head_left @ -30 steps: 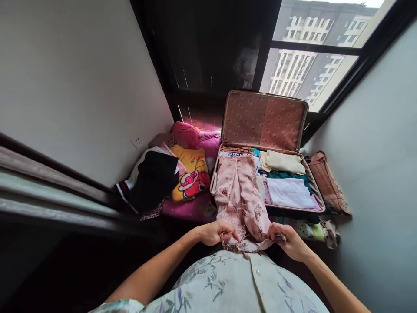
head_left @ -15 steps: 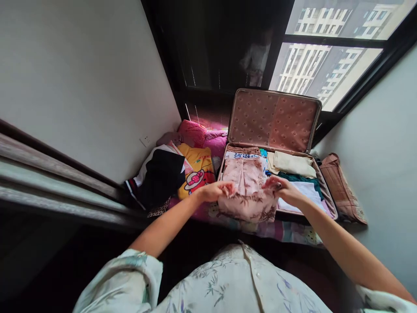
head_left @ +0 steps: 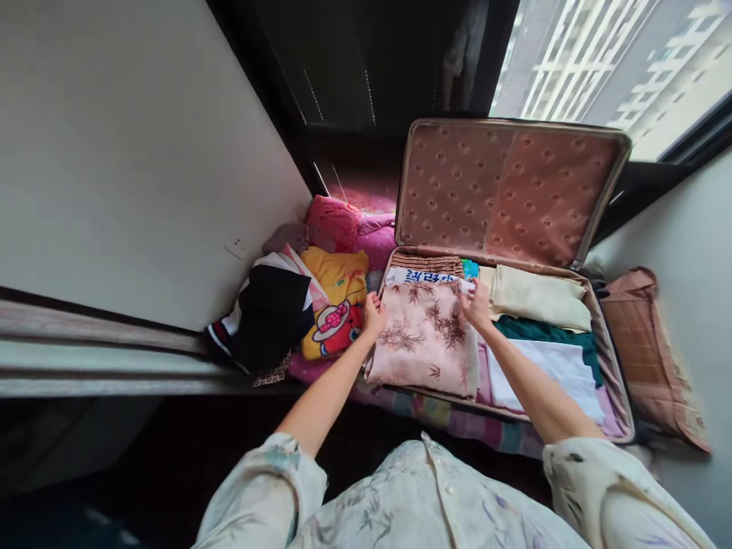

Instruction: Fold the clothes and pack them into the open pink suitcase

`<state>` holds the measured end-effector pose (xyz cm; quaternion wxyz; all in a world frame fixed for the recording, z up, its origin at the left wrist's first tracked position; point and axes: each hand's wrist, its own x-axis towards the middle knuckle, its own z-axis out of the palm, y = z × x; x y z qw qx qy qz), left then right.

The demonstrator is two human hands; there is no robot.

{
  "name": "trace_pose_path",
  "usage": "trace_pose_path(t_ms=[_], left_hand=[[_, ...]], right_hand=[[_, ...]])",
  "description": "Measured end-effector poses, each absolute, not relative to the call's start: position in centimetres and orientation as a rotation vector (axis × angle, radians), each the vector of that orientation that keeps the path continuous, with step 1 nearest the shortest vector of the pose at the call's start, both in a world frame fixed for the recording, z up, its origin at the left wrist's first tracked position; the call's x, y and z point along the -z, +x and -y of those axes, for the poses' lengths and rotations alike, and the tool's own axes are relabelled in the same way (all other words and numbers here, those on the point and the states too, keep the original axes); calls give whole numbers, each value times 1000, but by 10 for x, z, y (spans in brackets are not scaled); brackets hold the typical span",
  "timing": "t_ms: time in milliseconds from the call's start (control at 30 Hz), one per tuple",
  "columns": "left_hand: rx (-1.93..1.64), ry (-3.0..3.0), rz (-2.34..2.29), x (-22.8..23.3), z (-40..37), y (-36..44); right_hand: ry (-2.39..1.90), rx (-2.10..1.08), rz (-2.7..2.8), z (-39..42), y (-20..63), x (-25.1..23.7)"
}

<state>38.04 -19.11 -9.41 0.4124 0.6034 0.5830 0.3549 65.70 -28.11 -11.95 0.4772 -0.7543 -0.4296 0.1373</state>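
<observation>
Folded pink floral garment (head_left: 426, 339), a second earlier stretched toward the person, lay in the suitcase (head_left: 614, 400); left hand (head_left: 374, 313) and right hand (head_left: 476, 303) pinched its far corners, fingers closed on cloth.

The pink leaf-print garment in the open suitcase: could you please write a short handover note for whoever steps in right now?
Left hand: on the far-left corner of the folded pink leaf-print garment; its grip cannot be made out.
Right hand: on the garment's far-right corner, likewise.
Garment: folded, lying flat in the left half of the open pink-lined suitcase, over a white printed top.
Right half: cream, green and white folded cloths.
Outside, left: yellow cartoon shirt and black garment, unpacked.
</observation>
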Motion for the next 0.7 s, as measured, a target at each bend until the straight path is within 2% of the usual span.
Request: trace_pose_path(t_ms=[100, 233, 700], left_hand=[[-730, 1589, -1699, 114, 211, 371], [-470, 1686, -1823, 120, 224, 371], [-157, 1805, -1568, 97, 201, 378]], right_hand=[[-1913, -405, 882, 321, 647, 148], [-2004, -670, 779, 349, 629, 163], [-1837, -1111, 481, 339, 616, 139]])
